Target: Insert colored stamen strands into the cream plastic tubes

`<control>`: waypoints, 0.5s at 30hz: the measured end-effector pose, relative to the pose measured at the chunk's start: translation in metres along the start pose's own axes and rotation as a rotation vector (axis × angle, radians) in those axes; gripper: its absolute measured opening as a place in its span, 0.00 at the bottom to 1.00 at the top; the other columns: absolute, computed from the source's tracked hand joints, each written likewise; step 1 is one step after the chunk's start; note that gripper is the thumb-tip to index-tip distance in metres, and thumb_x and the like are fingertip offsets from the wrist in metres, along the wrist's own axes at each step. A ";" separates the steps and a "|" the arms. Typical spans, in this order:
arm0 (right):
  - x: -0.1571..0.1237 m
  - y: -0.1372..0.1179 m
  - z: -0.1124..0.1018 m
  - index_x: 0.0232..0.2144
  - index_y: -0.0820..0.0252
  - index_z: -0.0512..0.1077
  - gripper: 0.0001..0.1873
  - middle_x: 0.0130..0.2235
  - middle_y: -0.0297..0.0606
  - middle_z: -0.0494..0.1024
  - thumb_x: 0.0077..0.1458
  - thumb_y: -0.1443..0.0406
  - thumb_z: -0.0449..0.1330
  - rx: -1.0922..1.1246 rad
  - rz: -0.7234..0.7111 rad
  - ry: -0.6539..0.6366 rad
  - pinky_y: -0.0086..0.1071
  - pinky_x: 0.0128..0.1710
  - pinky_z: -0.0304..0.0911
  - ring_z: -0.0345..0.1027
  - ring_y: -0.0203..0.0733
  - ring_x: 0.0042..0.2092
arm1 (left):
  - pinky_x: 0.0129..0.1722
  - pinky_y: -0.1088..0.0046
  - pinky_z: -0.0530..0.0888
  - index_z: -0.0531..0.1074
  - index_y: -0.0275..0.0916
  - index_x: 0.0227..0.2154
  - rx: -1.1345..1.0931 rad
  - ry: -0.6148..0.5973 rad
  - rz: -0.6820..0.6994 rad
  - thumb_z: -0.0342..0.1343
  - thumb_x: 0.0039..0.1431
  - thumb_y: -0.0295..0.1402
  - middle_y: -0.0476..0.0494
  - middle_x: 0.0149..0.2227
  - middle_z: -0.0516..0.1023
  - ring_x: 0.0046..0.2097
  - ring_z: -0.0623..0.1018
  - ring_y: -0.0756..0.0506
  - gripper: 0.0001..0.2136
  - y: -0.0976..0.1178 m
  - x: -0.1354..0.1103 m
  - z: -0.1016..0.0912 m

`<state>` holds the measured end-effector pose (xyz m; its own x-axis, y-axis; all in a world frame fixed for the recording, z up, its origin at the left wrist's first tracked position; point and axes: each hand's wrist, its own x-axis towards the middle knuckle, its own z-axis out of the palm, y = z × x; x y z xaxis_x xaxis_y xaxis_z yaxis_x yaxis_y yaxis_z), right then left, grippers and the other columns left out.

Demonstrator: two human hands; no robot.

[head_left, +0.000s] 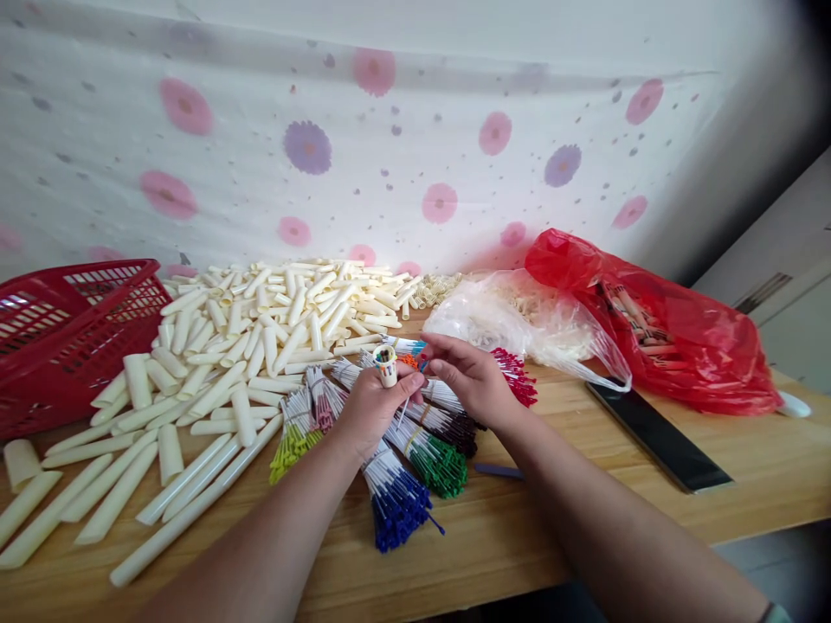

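My left hand (371,405) is closed around a short cream tube (386,364) held upright, with several coloured refill tips showing in its open top. My right hand (468,377) pinches a thin refill (406,407) beside that tube, its lower end slanting down over the bundles. Under both hands lie bundles of thin refills with coloured ends: blue (397,503), green (436,461), yellow-green (293,434), red (517,375) and a dark one (454,425).
A big heap of cream tubes (273,320) covers the wooden table (506,536) to the left. A red basket (65,333) stands far left. Clear bag (519,322), red bag (675,337) and a black flat slab (655,437) sit to the right.
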<state>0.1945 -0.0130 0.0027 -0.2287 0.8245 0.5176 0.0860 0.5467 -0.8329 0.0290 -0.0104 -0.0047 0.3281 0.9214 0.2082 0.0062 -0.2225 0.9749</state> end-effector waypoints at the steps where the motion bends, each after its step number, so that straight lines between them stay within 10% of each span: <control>1: 0.000 0.001 0.001 0.46 0.56 0.71 0.15 0.38 0.37 0.77 0.56 0.61 0.58 0.046 0.050 0.035 0.34 0.39 0.69 0.71 0.36 0.37 | 0.28 0.73 0.64 0.71 0.36 0.20 0.001 0.009 0.006 0.55 0.55 0.38 0.49 0.20 0.70 0.26 0.68 0.50 0.13 0.001 0.000 0.000; 8: 0.001 -0.001 0.007 0.28 0.59 0.70 0.07 0.25 0.31 0.75 0.52 0.61 0.61 0.075 0.129 0.081 0.29 0.28 0.66 0.69 0.34 0.27 | 0.32 0.73 0.68 0.74 0.37 0.22 0.093 0.030 0.040 0.57 0.54 0.37 0.49 0.21 0.73 0.28 0.72 0.49 0.11 -0.003 0.000 0.001; 15: -0.017 -0.056 -0.014 0.32 0.54 0.72 0.04 0.30 0.35 0.77 0.55 0.68 0.58 -0.528 -0.279 0.332 0.35 0.32 0.66 0.70 0.38 0.32 | 0.41 0.69 0.70 0.77 0.38 0.29 0.285 0.186 0.174 0.58 0.54 0.40 0.44 0.35 0.80 0.39 0.77 0.44 0.10 0.004 -0.001 -0.004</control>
<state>0.2073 -0.0554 0.0435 -0.0088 0.5975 0.8019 0.5479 0.6737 -0.4959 0.0246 -0.0105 -0.0011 0.1706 0.8983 0.4049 0.2367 -0.4362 0.8681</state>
